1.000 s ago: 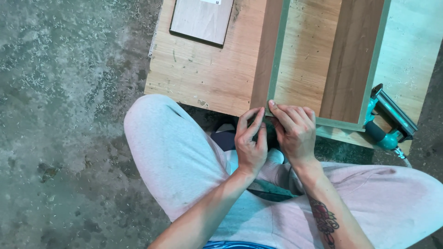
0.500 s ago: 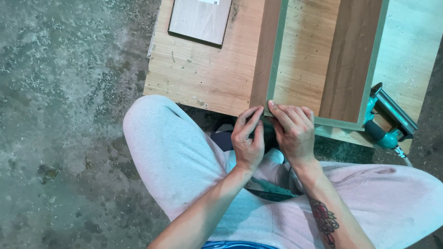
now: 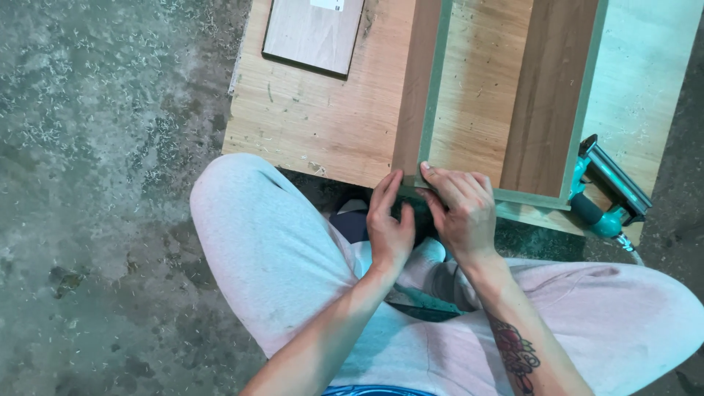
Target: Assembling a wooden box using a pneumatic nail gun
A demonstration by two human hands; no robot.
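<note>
A: What is being handled, and where is it?

B: A shallow wooden frame (image 3: pixel 506 103), built of brown boards with pale green edges, is laid flat on a low chipboard panel (image 3: pixel 323 125) on the concrete floor (image 3: pixel 95 183). Its near left corner is placed right at the panel's front edge, between the knees of the seated person.

A: How are the 2 hands set?

B: The left hand (image 3: pixel 389 224) is pressed against the end of the frame's left board, fingers curled over the corner from outside. The right hand (image 3: pixel 462 209) is laid on the same corner from the other side, fingertips on the green edge. Neither is clenched; both are flattened against the wood in a pinching hold. Whether anything small is held underneath cannot be told.

A: How is the frame judged to handle?

B: It is judged stiff and moderately heavy for its size, with hard laminated faces that may be slippery. The thin green edging is probably the fragile part, and the joints may be weak if twisted. A hold near 2 opposite boards, close to the corners, is thought safest.

A: What else is nearby?

B: A teal nail gun (image 3: pixel 609 194) is lying by the frame's right corner, and a small offcut board (image 3: pixel 312 33) is seen farther up the panel.
</note>
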